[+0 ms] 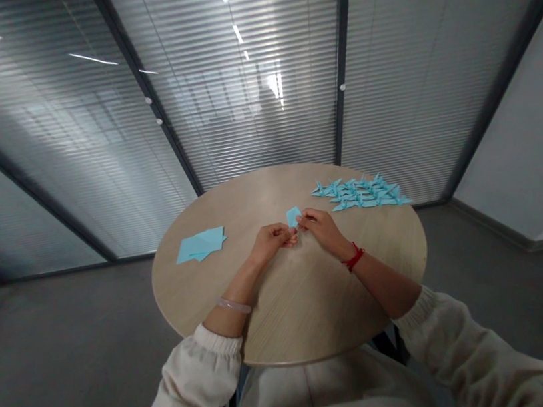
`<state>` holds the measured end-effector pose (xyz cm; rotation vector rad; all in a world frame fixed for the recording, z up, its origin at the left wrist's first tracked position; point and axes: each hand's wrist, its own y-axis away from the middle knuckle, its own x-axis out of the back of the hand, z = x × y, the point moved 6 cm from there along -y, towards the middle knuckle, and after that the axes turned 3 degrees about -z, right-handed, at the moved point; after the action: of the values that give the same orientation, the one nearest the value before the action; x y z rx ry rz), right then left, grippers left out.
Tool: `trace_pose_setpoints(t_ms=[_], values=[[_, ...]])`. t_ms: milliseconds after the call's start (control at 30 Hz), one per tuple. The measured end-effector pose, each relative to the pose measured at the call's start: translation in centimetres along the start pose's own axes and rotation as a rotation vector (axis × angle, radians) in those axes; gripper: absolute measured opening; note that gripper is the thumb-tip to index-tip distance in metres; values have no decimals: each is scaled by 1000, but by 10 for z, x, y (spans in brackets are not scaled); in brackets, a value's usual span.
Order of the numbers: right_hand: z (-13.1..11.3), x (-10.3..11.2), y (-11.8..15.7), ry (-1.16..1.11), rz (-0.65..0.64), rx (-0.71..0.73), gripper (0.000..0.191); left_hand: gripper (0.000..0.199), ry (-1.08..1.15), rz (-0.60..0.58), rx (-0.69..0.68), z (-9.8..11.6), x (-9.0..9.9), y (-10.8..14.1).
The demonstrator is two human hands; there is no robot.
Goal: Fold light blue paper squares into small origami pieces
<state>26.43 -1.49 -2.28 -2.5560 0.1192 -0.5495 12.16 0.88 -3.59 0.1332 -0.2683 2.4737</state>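
A small folded piece of light blue paper (pixel 293 216) is held up over the middle of the round table. My right hand (pixel 320 227) pinches its right edge between thumb and fingers. At its lower left corner, the fingertips of my left hand (pixel 274 239) are closed on the paper. To the left lies a loose stack of flat blue paper sheets (pixel 201 243), with edges not lined up. Several folded blue paper cranes (pixel 361 192) stand in close rows at the back right.
The round wooden table (pixel 300 334) has its near edge against my body. Beyond its far side is a glass partition with blinds (pixel 259 117). A white wall (pixel 523 127) stands at the right, and grey floor (pixel 72 366) surrounds the table.
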Motion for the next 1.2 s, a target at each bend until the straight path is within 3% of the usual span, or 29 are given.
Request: trace_pose_setpoints(t_ms=[300,767,967,1200], values=[[-7,-6,2,112,-28,27,25,28,-18,140,16,6,7,-2],[-13,-7,2,61,-73,116,30,40,-57,185,-8,16,9,1],[-9,-12,4,-10,-102,60,28,42,-113,219,-53,16,15,0],[-8,-9,1,47,-102,93,27,43,-14,210,-23,13,11,1]])
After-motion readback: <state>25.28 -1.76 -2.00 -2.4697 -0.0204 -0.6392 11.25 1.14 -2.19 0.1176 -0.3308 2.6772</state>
